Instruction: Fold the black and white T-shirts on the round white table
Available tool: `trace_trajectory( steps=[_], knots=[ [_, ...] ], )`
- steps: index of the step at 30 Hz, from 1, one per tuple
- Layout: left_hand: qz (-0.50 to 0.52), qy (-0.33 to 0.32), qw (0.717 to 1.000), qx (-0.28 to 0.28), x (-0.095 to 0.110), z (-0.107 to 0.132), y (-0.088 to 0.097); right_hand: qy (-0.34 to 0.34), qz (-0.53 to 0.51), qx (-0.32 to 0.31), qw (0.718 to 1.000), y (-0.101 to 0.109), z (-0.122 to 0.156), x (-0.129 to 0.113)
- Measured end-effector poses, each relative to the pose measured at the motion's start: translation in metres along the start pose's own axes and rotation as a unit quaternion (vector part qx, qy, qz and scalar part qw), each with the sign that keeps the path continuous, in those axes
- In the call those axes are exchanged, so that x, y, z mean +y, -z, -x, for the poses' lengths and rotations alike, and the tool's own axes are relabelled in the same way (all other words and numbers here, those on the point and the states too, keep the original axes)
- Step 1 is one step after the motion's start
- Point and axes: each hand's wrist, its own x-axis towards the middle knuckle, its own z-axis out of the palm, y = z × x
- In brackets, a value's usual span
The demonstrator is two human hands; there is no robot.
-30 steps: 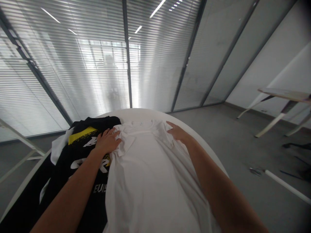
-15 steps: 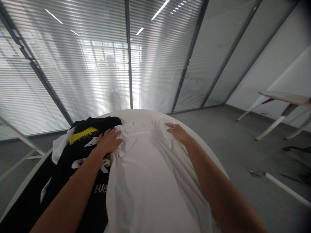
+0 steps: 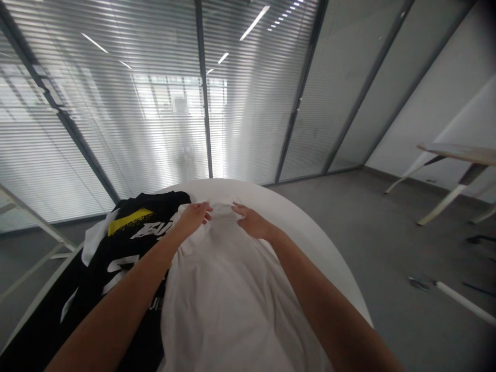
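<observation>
A white T-shirt (image 3: 225, 289) lies lengthwise on a round white table (image 3: 310, 248), its collar at the far end. My left hand (image 3: 192, 217) rests on the shirt's left shoulder near the collar, fingers flat on the cloth. My right hand (image 3: 251, 221) lies on the right side of the collar with its fingers spread. Neither hand visibly grips the cloth. Left of the shirt lies a black jersey (image 3: 132, 248) with yellow and white print, partly hidden by my left forearm and the shirt. A bit of white cloth (image 3: 93, 240) shows under its far-left edge.
Glass partitions with slatted blinds (image 3: 135, 103) rise beyond the table. Grey carpet (image 3: 387, 232) spreads to the right, with a white rod (image 3: 465, 302) on it. A wooden-topped table (image 3: 461, 155) on pale legs stands at the far right.
Both hands have slid inward toward the collar. The shirt's shoulders now look narrower, and the folded flap by my left hand no longer shows. The view has tilted slightly.
</observation>
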Motion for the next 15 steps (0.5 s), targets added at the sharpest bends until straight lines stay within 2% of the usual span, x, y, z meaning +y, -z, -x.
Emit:
trace_trajectory(
  steps=[2, 4, 6, 9, 11, 13, 15],
  knots=[
    [0.039, 0.073, 0.995, -0.050, 0.014, -0.007, -0.016, 0.010, 0.001, 0.003, 1.000, -0.002, 0.000, -0.003],
    [0.077, 0.118, 0.986, -0.088, 0.025, -0.012, -0.031, 0.031, 0.000, 0.003, 1.000, -0.003, 0.000, -0.007],
    [0.104, 0.124, 0.984, -0.079, 0.032, -0.015, -0.044, 0.073, -0.011, -0.002, 0.997, -0.002, 0.001, -0.012],
    [0.119, 0.117, 0.986, -0.026, 0.035, -0.018, -0.057, 0.111, -0.019, -0.004, 0.994, 0.001, 0.004, -0.019],
    [0.128, 0.116, 0.985, -0.006, 0.033, -0.019, -0.062, 0.060, 0.004, 0.003, 0.998, 0.004, 0.007, -0.024],
    [0.135, 0.116, 0.984, 0.012, 0.031, -0.018, -0.064, -0.037, 0.058, 0.002, 0.998, 0.008, 0.012, -0.031],
    [0.135, 0.117, 0.984, 0.027, 0.029, -0.018, -0.063, -0.140, 0.131, -0.026, 0.981, 0.012, 0.017, -0.038]
  ],
)
